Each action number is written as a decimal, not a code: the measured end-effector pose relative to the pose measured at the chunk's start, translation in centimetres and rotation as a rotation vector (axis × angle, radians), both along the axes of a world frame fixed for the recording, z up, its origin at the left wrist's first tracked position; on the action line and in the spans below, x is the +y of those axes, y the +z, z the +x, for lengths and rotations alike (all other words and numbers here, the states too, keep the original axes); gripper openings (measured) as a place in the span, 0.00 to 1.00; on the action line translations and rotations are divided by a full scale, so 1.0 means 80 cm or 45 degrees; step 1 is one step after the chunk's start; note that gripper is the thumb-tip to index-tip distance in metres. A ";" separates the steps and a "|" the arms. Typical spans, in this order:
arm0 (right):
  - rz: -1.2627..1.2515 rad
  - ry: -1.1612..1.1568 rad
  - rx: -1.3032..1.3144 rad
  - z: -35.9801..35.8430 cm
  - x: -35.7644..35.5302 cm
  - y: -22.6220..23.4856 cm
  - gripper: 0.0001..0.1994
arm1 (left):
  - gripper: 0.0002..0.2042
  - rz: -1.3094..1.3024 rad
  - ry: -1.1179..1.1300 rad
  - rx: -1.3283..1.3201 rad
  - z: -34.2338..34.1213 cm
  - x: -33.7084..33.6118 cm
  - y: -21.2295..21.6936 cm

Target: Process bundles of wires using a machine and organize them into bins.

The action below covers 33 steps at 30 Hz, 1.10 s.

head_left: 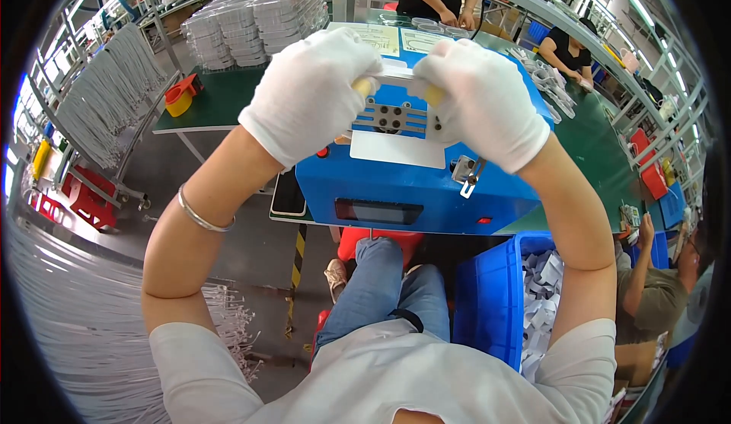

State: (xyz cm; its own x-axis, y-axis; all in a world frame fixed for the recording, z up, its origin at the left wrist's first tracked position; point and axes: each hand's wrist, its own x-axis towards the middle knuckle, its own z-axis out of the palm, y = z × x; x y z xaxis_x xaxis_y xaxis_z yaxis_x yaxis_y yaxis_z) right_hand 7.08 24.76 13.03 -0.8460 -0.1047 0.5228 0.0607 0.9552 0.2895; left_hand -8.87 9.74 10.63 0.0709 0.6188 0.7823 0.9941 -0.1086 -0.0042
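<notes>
Both my hands wear white gloves with yellowish thumb tips. My left hand (316,93) and my right hand (483,97) are closed with the thumbs facing each other. Between them a short white strip (396,71) is stretched, one end in each hand; its exact kind is too small to tell. This happens over the top of a blue box-shaped machine (415,196). Just below the strip sits a metal fixture (390,118) with several dark screws. A blank white plate (397,150) lies in front of that fixture, and a small metal bracket (466,173) is near my right wrist.
A blue bin (487,294) of white paper scraps stands by my right leg. Stacked clear plastic trays (255,24) occupy the green table at left, near a yellow-and-red tape dispenser (181,97). White cables hang on a rack (114,89). Co-workers sit across and at right.
</notes>
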 end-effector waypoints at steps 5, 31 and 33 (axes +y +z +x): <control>-1.397 0.209 -0.250 -0.010 0.025 -0.002 0.26 | 0.05 0.023 -0.026 -0.054 -0.004 0.006 -0.010; -0.716 0.351 -0.004 -0.020 0.011 0.006 0.08 | 0.11 -0.072 -0.048 -0.126 -0.010 0.015 -0.010; -0.723 0.364 -0.003 -0.020 0.011 0.005 0.07 | 0.11 -0.069 -0.052 -0.139 -0.012 0.016 -0.011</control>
State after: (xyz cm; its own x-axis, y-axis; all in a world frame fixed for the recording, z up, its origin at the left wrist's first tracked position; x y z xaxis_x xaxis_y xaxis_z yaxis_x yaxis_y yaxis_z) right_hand 5.50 25.63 13.44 -0.8271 -0.0334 0.5611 -0.2192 0.9383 -0.2673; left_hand -9.80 11.05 9.74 0.0137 0.6589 0.7521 0.9830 -0.1465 0.1104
